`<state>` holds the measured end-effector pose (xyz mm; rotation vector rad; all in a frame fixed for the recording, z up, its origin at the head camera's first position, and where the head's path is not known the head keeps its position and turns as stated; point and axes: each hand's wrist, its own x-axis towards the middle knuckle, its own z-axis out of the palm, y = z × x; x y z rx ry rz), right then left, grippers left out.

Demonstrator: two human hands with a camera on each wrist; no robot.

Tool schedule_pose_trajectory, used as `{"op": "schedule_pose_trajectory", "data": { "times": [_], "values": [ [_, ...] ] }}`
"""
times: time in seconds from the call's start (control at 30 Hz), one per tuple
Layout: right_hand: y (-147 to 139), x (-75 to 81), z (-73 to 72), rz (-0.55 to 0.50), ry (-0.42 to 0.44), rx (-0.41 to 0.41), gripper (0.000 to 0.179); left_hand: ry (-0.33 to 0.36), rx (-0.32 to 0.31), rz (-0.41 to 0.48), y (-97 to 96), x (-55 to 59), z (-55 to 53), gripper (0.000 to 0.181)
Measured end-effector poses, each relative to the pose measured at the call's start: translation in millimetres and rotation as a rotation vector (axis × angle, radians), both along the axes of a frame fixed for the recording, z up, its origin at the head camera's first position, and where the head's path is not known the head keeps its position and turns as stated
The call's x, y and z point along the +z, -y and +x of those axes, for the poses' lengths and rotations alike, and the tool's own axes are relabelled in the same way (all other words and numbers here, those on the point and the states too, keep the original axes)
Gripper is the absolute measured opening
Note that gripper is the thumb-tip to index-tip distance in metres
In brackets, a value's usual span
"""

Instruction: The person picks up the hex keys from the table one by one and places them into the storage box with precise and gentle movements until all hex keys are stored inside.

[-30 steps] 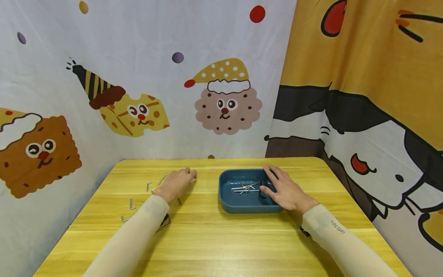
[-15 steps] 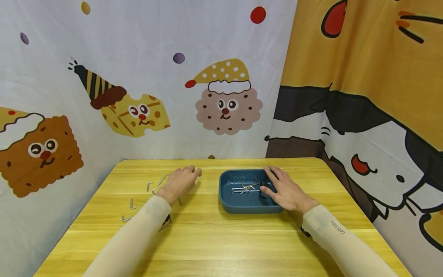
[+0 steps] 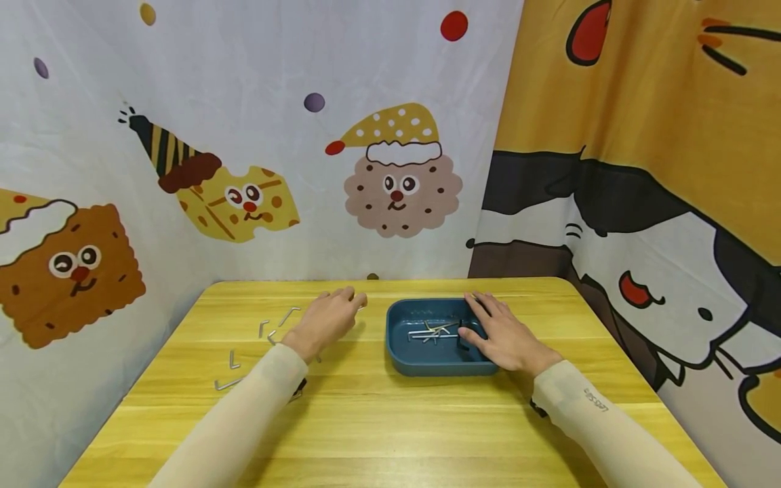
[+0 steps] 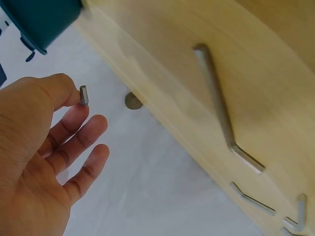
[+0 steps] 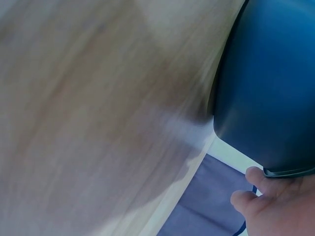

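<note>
My left hand [image 3: 323,320] is raised over the back of the table, left of a blue tray [image 3: 442,369]. Between thumb and index finger it pinches a small hex key [image 4: 84,95], of which only a short end shows; the other fingers are loosely spread. My right hand [image 3: 509,339] rests across the tray's right rim, fingers stretched toward the far corner and thumb over the inside. Several silver hex keys [image 3: 421,335] lie crossed in the tray. Beside the thumb is a black object [image 3: 462,339], partly covered.
More L-shaped hex keys lie loose on the left of the wooden table [image 3: 390,434], among them a bent one [image 3: 233,360] and a longer one [image 3: 228,384]. Some are partly hidden by the left sleeve [image 3: 244,413]. A printed curtain [image 3: 274,68] hangs behind the table.
My left hand has moved right, toward the tray, with the hex key in its fingers. The right hand and the tray have stayed in place.
</note>
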<state>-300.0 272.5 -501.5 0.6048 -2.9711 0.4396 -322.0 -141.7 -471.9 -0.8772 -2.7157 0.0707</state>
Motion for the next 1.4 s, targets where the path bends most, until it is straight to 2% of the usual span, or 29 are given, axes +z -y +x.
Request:
{"op": "schedule_pose_trajectory", "data": {
  "times": [0.4,0.9,1.13,1.4],
  "values": [
    [0,-1.0,-0.7,0.024,-0.016,-0.001,0.089,0.026,-0.017,0.029,-24.6,17.7,5.6,0.034],
    [2,2.5,2.6,0.066,-0.03,-0.025,0.089,0.011,-0.097,0.028,-57.5,35.5,8.6,0.032],
    [2,0.9,1.4,0.063,-0.029,-0.026,0.091,0.003,-0.125,0.018,-75.8,40.5,4.2,0.029],
    [2,2.2,1.7,0.055,-0.023,-0.025,0.091,0.029,-0.115,-0.014,-95.6,49.0,1.5,0.033]
  ]
}}
